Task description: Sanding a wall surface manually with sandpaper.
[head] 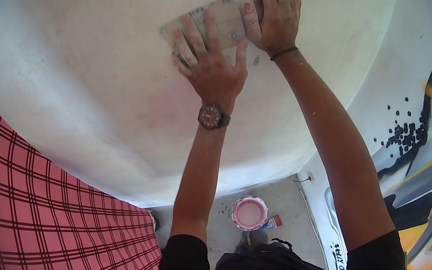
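Observation:
My left hand (214,61) lies flat with spread fingers, pressing a sheet of sandpaper (225,25) against the white wall (119,78). The sheet's printed backing faces me, slightly blurred. White dust coats the fingers of this hand, and a dark watch sits on its wrist. Just past the sheet's right edge, my right hand (277,15) rests on the wall with its fingers curled. Its thumb is beside the sheet's edge. Whatever may be under those curled fingers is hidden. A thin black band circles that wrist.
Below on the grey floor (221,238) stands a paint bucket (250,212) with pinkish contents. Beside it lies a paintbrush (274,222). A pink checked cloth (53,220) hangs along the left. The right wall (404,97) carries a spray-painted mural, with a cable (307,205) near its base.

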Demonstrator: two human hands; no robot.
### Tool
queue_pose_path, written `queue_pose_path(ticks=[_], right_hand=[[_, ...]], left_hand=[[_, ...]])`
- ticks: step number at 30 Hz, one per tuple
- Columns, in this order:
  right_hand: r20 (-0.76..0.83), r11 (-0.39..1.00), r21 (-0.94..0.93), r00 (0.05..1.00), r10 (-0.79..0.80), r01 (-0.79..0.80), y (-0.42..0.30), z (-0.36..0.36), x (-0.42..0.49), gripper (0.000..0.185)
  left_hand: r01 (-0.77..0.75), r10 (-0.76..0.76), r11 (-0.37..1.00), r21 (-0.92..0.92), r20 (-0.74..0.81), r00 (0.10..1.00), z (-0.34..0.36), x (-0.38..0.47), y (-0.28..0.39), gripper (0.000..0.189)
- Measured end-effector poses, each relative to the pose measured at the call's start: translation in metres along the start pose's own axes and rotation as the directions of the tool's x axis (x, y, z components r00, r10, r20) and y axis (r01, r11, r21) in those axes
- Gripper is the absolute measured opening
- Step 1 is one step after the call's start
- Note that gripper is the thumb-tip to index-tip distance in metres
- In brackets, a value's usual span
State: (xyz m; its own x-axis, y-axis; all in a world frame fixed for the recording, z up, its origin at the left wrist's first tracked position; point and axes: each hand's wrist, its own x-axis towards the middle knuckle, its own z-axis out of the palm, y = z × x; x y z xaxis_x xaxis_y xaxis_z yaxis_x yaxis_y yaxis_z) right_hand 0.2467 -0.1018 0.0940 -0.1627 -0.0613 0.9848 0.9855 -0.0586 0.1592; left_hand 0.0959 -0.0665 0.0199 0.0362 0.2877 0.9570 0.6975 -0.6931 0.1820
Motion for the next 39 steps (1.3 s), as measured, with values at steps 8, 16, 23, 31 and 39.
queue_pose_path(ticks=[8,16,23,31,39], right_hand=[[-0.016,1.000,0.008,1.000,0.005,-0.005,0.005,0.004,-0.002,0.027],[0.008,1.000,0.003,1.000,0.015,-0.015,0.003,0.003,0.000,0.029],[-0.014,1.000,-0.021,1.000,0.003,-0.003,0.007,0.002,-0.001,0.025],[-0.007,0.999,-0.035,1.000,0.000,-0.001,0.005,0.005,0.001,0.025],[-0.047,0.991,-0.025,0.990,-0.135,0.134,-0.006,0.004,0.002,0.039]], left_hand=[[-0.002,0.001,1.000,-0.028,-0.025,1.000,-0.008,0.019,0.001,0.086],[-0.012,0.012,1.000,0.009,-0.037,0.999,-0.005,0.019,-0.010,0.085],[0.011,-0.012,1.000,-0.017,-0.037,0.999,0.000,-0.002,-0.010,0.085],[-0.027,0.026,1.000,-0.009,-0.100,0.995,-0.006,0.045,-0.007,0.085],[-0.029,0.029,1.000,0.007,-0.018,0.999,-0.006,-0.009,-0.028,0.085]])
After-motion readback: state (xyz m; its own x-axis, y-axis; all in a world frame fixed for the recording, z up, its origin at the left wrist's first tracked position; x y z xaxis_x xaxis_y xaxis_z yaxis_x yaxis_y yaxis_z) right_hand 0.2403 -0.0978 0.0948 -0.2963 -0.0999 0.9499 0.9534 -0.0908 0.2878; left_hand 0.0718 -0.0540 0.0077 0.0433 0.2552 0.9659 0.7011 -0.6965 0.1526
